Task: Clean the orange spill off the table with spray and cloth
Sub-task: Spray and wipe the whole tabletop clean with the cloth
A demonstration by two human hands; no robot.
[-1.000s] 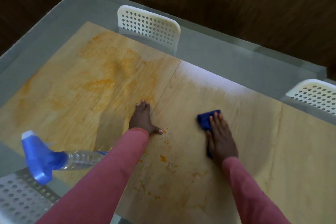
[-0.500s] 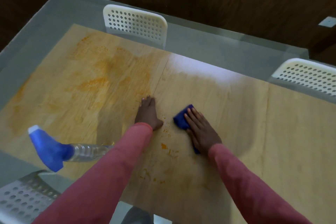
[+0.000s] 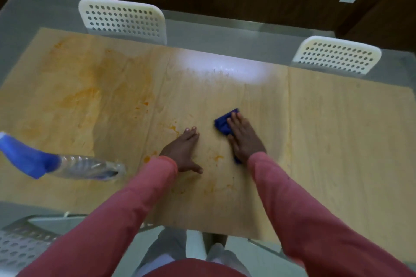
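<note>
Orange spill smears the left half of the pale wooden table, with small orange spots near my hands. My right hand presses flat on a folded blue cloth, whose far corner shows past my fingertips. My left hand rests flat on the table with fingers together, holding nothing, a short way left of the cloth. A clear spray bottle with a blue trigger head lies on its side at the table's left, apart from both hands.
Two white perforated chairs stand at the far side, one at the left and one at the right. A grey perforated chair is at the near left. Dark wood panelling backs the room.
My right hand has slid the cloth left and then back toward the right and a little away from me. The camera tilted down, showing more of the near edge. My left hand stays planted.
</note>
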